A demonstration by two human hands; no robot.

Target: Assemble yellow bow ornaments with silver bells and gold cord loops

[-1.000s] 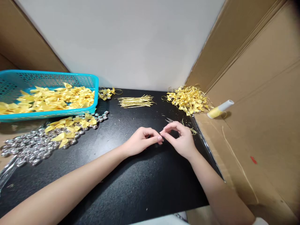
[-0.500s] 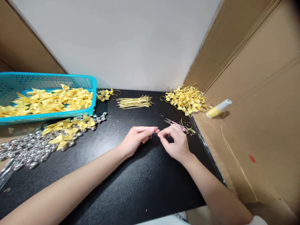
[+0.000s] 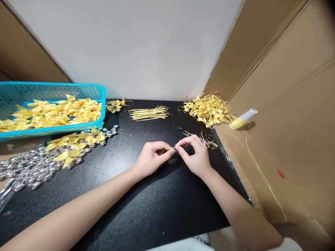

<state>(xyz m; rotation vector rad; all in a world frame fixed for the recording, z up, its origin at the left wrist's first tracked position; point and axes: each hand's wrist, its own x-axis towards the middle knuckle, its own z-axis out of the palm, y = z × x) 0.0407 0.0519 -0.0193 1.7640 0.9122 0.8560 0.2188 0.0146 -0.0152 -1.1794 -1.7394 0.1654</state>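
Observation:
Over the middle of the black table, my left hand [image 3: 154,157] and my right hand [image 3: 195,153] meet fingertip to fingertip. Both are closed in a pinch on a short piece of gold cord [image 3: 174,147], mostly covered by the fingers. Just behind my right hand lie scissors [image 3: 188,134] with pink handles, beside thin cord scraps [image 3: 212,143]. A bundle of cut gold cords [image 3: 149,113] lies farther back. To its right is a heap of yellow ribbon bows [image 3: 209,109] with cord loops.
A turquoise basket [image 3: 52,130] of yellow bows stands at the left. In front of it are silver beads [image 3: 34,164] with several bows on top. A few looped bows [image 3: 115,104] sit beside the basket. A cardboard wall with a grey tube [image 3: 243,119] borders the right.
My left thumb and fingers have moved from a flatter grip to a rounded pinch, tip against my right fingertips. The view has shifted slightly.

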